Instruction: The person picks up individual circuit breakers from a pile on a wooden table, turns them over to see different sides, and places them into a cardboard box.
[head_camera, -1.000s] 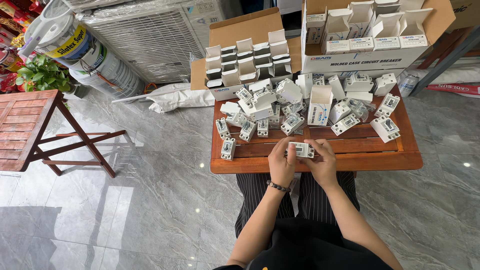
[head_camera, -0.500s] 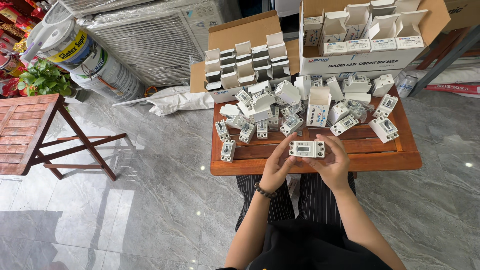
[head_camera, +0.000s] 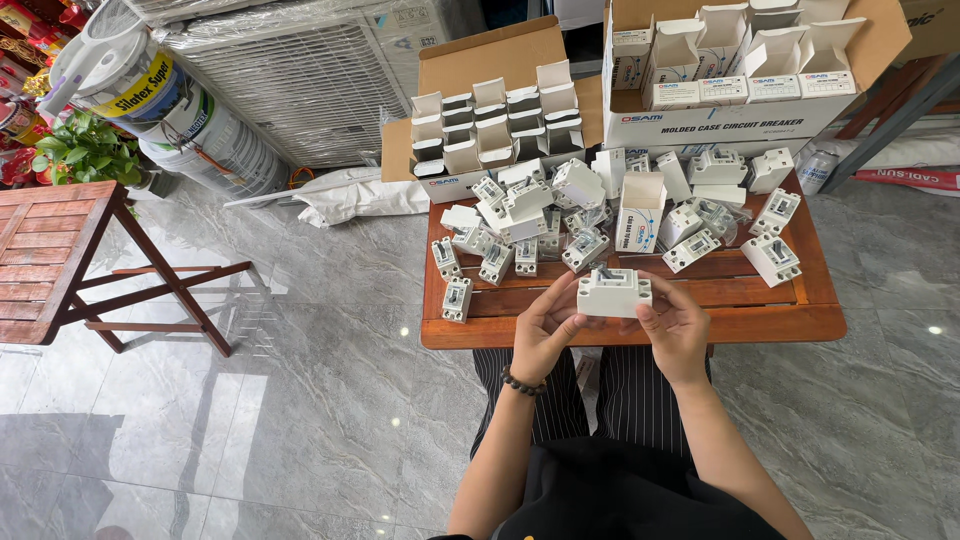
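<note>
I hold a white circuit breaker (head_camera: 613, 292) between both hands, just above the front edge of a low wooden table (head_camera: 780, 322). My left hand (head_camera: 545, 328), with a dark bead bracelet at the wrist, grips its left end. My right hand (head_camera: 677, 326) grips its right end. The breaker's small dark switch points away from me. Behind it lie several loose white breakers (head_camera: 587, 247) and an upright small white box (head_camera: 640, 211) with its flap open.
Two open cardboard cartons (head_camera: 500, 60) (head_camera: 720, 115) of small white boxes stand at the table's back. A folding wooden table (head_camera: 60, 250) is at the left. Paint buckets (head_camera: 150, 100), a potted plant (head_camera: 80, 150) and an air-conditioner unit (head_camera: 300, 80) stand on the grey marble floor.
Both hands have turned the breaker between them, so a plain white side now faces me instead of its printed face. The hands stayed near the table's front edge.
</note>
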